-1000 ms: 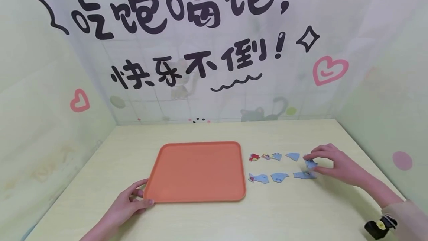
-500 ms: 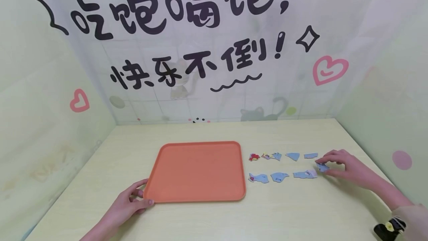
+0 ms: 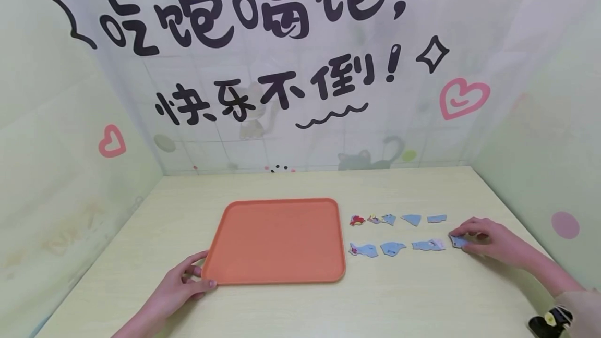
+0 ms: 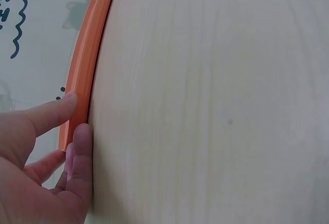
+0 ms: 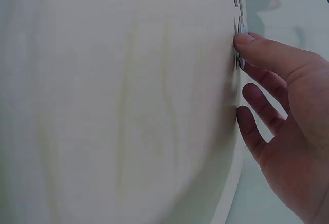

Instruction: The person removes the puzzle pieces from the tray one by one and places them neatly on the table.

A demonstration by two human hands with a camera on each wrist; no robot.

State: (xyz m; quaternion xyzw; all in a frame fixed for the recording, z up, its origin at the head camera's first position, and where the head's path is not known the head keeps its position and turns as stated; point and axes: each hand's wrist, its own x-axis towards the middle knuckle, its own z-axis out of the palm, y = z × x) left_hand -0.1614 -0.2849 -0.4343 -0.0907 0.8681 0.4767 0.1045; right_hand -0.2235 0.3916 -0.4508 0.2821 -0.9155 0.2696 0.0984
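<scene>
An orange tray [image 3: 281, 241] lies flat on the table. At its near left corner my left hand [image 3: 185, 278] grips the rim, thumb on one side and fingers on the other; the left wrist view shows this hand [image 4: 51, 157] on the tray's edge [image 4: 85, 70]. My right hand [image 3: 493, 239] pinches a small blue puzzle piece [image 3: 457, 241] between thumb and fingers, at the right end of the lower row. In the right wrist view the piece [image 5: 242, 29] is edge-on at the table surface, beside the thumb of that hand [image 5: 298, 100].
Right of the tray, several thin puzzle pieces lie in two rows. The upper row has a red piece [image 3: 357, 220], a blue triangle [image 3: 411, 219] and a blue strip [image 3: 436, 218]; the lower includes a long blue piece [image 3: 428, 244]. Printed cloth walls [image 3: 305, 145] enclose the table.
My right hand has carried the pinched piece rightward and toward me, from near the upper row's end to the lower row's end. The left hand and tray have stayed still.
</scene>
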